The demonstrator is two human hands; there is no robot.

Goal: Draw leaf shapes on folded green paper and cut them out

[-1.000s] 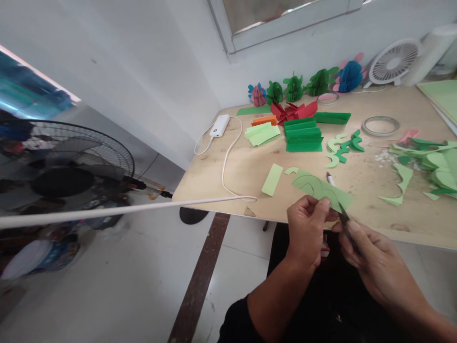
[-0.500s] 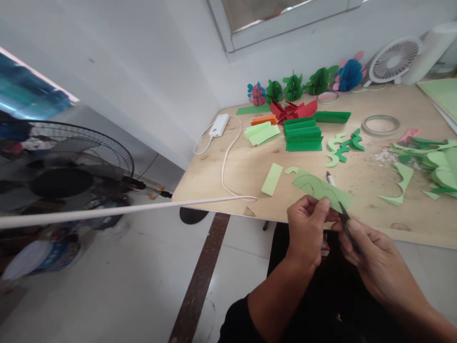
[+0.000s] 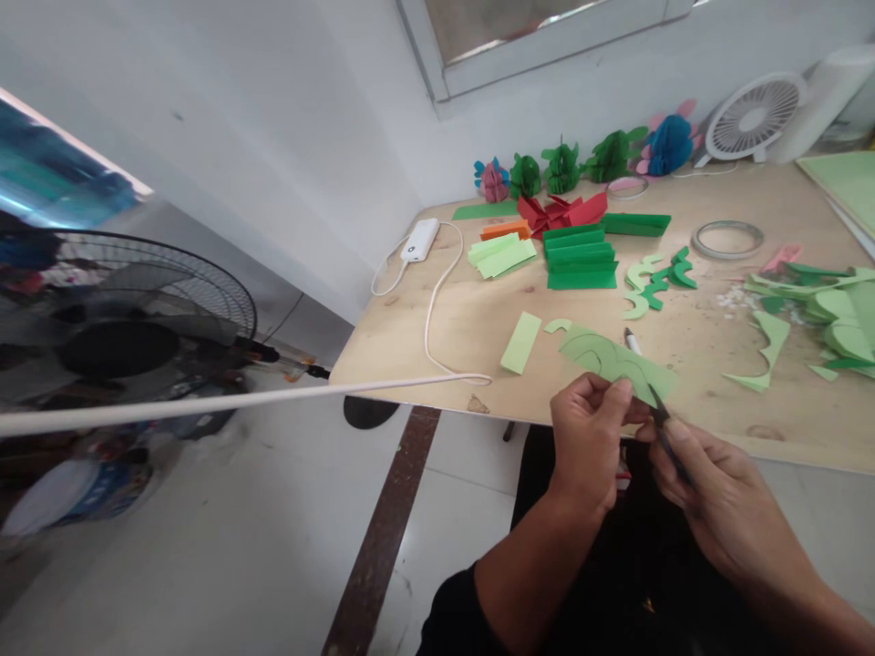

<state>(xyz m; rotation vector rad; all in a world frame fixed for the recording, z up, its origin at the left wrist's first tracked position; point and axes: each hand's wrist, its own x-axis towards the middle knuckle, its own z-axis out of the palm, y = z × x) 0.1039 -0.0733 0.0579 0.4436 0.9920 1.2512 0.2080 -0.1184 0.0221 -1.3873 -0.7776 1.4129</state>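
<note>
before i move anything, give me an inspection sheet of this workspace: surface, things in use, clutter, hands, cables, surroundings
Surface: pale wooden table, with knots and dark specks
Things in use: light green paper sheet with drawn curves; dark scissors at its right part
Clutter: heaped green offcuts at right; white pen just beyond the sheet
Left hand: pinches the sheet
Right hand: grips the scissors
Cables: white cable loops near a white power bank, crosses the table and runs off its left side
Surroundings: small white fan by the wall; large black fan left of the table
</note>
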